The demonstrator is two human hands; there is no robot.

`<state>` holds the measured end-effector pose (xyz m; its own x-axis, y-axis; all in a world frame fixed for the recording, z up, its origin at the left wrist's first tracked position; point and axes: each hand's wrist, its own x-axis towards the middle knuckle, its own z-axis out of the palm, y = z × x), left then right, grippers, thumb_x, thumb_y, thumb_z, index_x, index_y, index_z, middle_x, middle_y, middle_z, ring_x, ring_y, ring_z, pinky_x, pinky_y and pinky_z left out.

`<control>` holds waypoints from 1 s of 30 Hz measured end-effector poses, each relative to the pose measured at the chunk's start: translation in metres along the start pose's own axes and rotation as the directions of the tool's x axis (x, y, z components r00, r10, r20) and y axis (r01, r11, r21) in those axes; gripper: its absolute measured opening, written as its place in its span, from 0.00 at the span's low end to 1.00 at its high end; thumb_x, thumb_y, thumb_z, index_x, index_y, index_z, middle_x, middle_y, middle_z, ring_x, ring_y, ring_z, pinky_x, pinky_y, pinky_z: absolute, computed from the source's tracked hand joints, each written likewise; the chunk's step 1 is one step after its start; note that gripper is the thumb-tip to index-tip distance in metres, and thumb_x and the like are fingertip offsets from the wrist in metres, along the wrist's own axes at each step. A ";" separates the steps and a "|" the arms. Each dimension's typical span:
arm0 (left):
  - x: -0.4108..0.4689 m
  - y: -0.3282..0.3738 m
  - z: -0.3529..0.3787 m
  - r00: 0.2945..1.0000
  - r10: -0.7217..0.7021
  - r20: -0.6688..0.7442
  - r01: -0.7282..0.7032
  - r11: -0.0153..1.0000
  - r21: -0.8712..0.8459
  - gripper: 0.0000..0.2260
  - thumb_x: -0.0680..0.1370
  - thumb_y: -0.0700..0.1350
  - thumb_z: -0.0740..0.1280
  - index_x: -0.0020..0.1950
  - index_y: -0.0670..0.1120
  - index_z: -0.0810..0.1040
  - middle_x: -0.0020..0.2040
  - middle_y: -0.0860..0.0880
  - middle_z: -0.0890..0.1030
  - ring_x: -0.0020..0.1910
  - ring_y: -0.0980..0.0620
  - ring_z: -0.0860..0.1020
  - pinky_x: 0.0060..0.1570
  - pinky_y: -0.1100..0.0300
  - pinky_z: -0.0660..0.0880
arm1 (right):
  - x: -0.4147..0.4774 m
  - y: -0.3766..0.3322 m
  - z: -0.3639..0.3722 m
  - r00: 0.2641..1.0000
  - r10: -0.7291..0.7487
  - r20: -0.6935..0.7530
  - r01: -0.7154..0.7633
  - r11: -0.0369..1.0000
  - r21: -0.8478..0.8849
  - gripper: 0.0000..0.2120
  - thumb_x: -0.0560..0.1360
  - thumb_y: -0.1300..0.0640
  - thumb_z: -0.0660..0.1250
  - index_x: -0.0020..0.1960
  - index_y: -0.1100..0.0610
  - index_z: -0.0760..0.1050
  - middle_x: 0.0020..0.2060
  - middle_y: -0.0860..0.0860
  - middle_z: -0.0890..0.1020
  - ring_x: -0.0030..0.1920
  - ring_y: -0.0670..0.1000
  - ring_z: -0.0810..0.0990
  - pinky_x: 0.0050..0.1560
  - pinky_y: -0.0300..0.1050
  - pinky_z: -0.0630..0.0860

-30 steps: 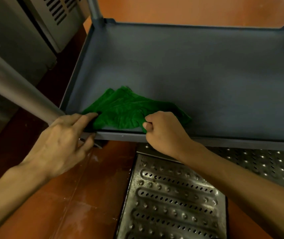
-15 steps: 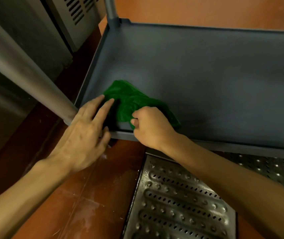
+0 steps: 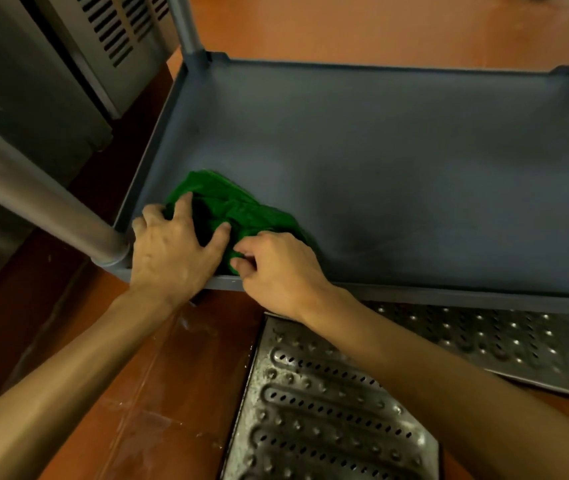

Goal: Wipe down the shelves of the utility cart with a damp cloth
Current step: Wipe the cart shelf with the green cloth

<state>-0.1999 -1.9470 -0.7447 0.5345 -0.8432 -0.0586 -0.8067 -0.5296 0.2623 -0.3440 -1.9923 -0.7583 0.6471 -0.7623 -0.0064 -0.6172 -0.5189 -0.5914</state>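
Now, green cloth [image 3: 238, 209] bunched on cart shelf [image 3: 397, 174], just beside near cart post [image 3: 106, 245]. Left hand [image 3: 172, 251] clutches wad, right hand [image 3: 276, 268] pinches its edge (likely regathering for firmer wiping pad). Shelf away from post probably still to wipe.

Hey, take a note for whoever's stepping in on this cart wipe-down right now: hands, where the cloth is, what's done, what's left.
Left hand: grips the bunched green cloth from above.
Right hand: pinches the cloth's near edge.
Cloth: lies in the near left corner of the grey shelf, beside the cart post.
Done: the cloth is on the shelf; how much is already wiped cannot be told.
Left: probably wipe across to the right and far side, then any other shelves of the cart.
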 end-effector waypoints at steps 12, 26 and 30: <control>-0.014 0.078 0.022 0.997 0.064 0.031 -0.063 0.996 -0.056 0.35 0.76 0.61 0.65 0.77 0.43 0.62 0.64 0.30 0.72 0.62 0.30 0.71 0.62 0.41 0.70 | -0.042 0.064 -0.051 0.988 0.133 -0.078 -0.126 0.988 0.086 0.08 0.75 0.52 0.68 0.52 0.50 0.83 0.45 0.48 0.85 0.45 0.50 0.82 0.46 0.51 0.80; -0.037 0.168 0.053 0.953 0.294 0.073 -0.291 0.956 -0.047 0.37 0.77 0.67 0.54 0.78 0.43 0.61 0.63 0.33 0.73 0.61 0.33 0.72 0.58 0.44 0.72 | -0.107 0.140 -0.108 0.930 0.329 -0.166 -0.327 0.944 0.041 0.12 0.78 0.49 0.64 0.59 0.44 0.80 0.47 0.43 0.80 0.46 0.45 0.79 0.50 0.47 0.79; -0.044 0.187 0.060 0.924 0.375 0.075 -0.372 0.927 -0.050 0.36 0.78 0.65 0.57 0.79 0.43 0.61 0.62 0.37 0.74 0.61 0.37 0.73 0.56 0.46 0.74 | -0.126 0.160 -0.125 0.886 0.412 -0.211 -0.407 0.911 0.069 0.11 0.78 0.49 0.65 0.58 0.44 0.80 0.48 0.43 0.80 0.47 0.46 0.80 0.50 0.50 0.80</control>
<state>-0.3895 -2.0144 -0.7513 0.1729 -0.9845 -0.0279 -0.9337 -0.1729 0.3135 -0.5799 -2.0278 -0.7509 0.2249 -0.9712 -0.0789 -0.7944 -0.1358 -0.5921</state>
